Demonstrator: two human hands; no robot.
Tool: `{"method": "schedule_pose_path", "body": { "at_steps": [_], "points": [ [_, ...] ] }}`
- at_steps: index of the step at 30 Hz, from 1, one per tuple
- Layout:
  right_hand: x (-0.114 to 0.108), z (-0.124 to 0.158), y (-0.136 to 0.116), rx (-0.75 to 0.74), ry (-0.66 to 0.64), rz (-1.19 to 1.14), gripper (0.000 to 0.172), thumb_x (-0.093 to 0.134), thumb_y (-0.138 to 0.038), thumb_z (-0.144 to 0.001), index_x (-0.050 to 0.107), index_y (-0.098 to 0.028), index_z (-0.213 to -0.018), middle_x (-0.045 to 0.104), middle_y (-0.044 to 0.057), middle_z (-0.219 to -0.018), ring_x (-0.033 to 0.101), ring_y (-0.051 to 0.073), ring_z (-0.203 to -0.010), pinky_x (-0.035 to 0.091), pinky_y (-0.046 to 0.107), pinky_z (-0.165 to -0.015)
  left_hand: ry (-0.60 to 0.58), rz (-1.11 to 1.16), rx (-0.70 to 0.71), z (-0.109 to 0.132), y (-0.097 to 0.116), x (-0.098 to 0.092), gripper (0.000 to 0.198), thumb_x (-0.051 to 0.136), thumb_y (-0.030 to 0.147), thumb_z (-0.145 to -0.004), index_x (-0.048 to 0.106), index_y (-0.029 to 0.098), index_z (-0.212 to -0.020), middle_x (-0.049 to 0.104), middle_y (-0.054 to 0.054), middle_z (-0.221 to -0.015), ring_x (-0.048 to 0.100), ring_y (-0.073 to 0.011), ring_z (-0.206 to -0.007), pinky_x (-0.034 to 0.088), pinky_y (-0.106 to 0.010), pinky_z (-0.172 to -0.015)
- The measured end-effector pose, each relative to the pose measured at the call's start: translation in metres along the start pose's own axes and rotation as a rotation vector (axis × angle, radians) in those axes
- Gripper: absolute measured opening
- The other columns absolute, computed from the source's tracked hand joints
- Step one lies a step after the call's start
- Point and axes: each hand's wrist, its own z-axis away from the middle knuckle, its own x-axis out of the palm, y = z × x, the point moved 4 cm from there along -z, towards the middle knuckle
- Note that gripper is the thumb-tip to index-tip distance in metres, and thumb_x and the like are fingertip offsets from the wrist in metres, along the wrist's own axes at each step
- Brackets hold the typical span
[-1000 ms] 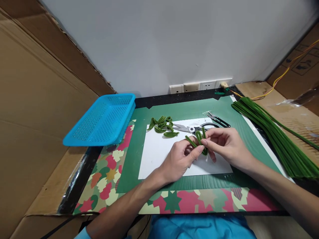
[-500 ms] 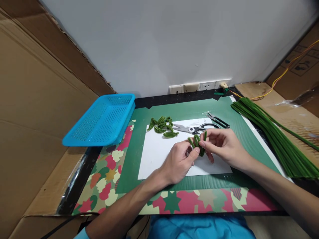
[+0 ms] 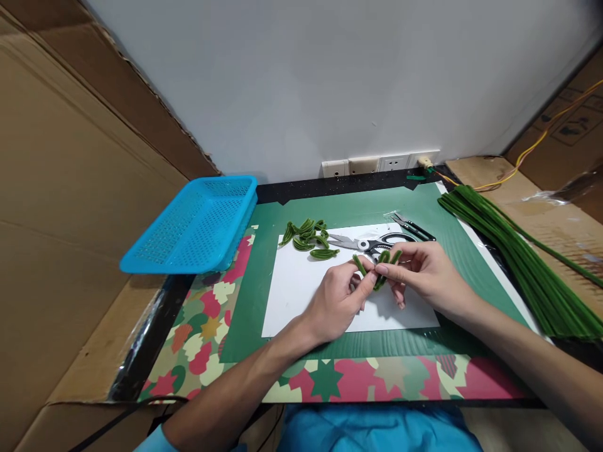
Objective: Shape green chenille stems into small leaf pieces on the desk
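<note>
Both of my hands meet over the white sheet (image 3: 301, 295) and pinch one folded green pipe cleaner (image 3: 384, 269). My left hand (image 3: 342, 301) grips its left end between thumb and forefinger. My right hand (image 3: 424, 273) pinches the folded loops from the right, fingers curled. A small pile of finished green folded pieces (image 3: 308, 237) lies at the sheet's far left corner. Large scissors (image 3: 365, 242) lie just beyond my fingers, and small black snips (image 3: 414, 227) lie further back.
A blue mesh basket (image 3: 193, 229) sits tilted at the left on the cardboard edge. A thick bundle of long green pipe cleaners (image 3: 518, 260) lies along the right. The green cutting mat (image 3: 264, 220) covers a patterned sheet (image 3: 198, 326); wall sockets (image 3: 377, 164) and cardboard walls surround.
The pipe cleaner's loops have been pressed closer together and turned a little between my fingers. Both hands stayed in nearly the same spot.
</note>
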Motion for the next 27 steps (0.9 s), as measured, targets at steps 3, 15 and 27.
{"method": "schedule_pose_path", "body": {
  "at_steps": [3, 15, 27],
  "points": [
    [0.001, -0.001, 0.0, 0.007, -0.034, -0.024, 0.038, 0.087, -0.045, -0.082, 0.065, -0.016, -0.073, 0.064, -0.003, -0.055, 0.061, 0.012, -0.04, 0.05, 0.021, -0.04, 0.019, 0.021, 0.021, -0.001, 0.002, 0.0, 0.031, 0.055, 0.046, -0.104, 0.066, 0.017, -0.104, 0.063, 0.0, -0.076, 0.059, -0.0124, -0.057, 0.045, -0.024, -0.054],
    [0.002, -0.005, 0.0, -0.125, -0.169, -0.108, 0.032, 0.082, -0.043, -0.088, 0.067, -0.015, -0.081, 0.074, 0.003, -0.069, 0.063, 0.012, -0.044, 0.055, 0.024, -0.044, -0.034, 0.222, 0.109, -0.004, 0.014, -0.002, 0.033, 0.064, 0.047, -0.098, 0.06, 0.015, -0.101, 0.064, 0.0, -0.078, 0.056, -0.0091, -0.049, 0.045, -0.022, -0.046],
    [-0.01, -0.021, -0.027, -0.258, -0.084, -0.026, 0.045, 0.081, -0.059, -0.082, 0.066, -0.017, -0.082, 0.067, 0.0, -0.064, 0.061, 0.013, -0.049, 0.055, 0.026, -0.048, 0.075, 0.273, 0.262, -0.033, 0.033, -0.003, 0.042, 0.075, 0.054, -0.089, 0.058, 0.016, -0.098, 0.067, 0.0, -0.07, 0.053, -0.0083, -0.04, 0.034, -0.019, -0.038]
  ]
}}
